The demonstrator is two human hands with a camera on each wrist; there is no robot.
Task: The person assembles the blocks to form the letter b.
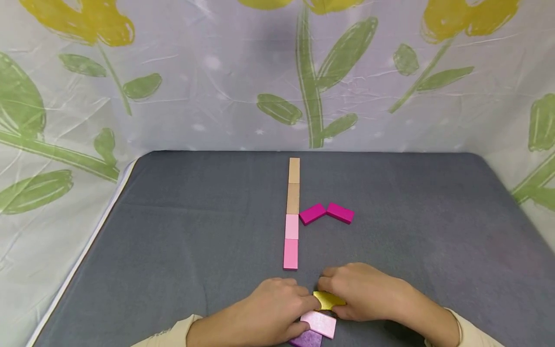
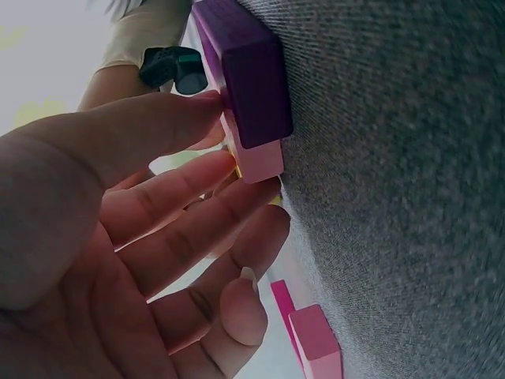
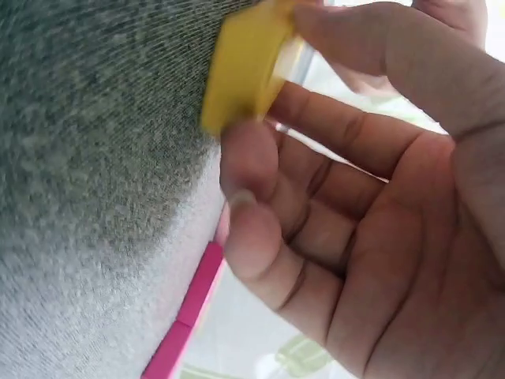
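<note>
Even light fills the head view, faintly glossing the backdrop [image 1: 208,77]. The left wrist view is dimmer, its upper-left corner washed out; the right blurs the yellow block [image 3: 243,71].

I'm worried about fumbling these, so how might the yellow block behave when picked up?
The yellow block is probably stiff, given its straight edges. Its flat faces make rolling unlikely. The sheen on its top suggests it may be slightly slippery.
</note>
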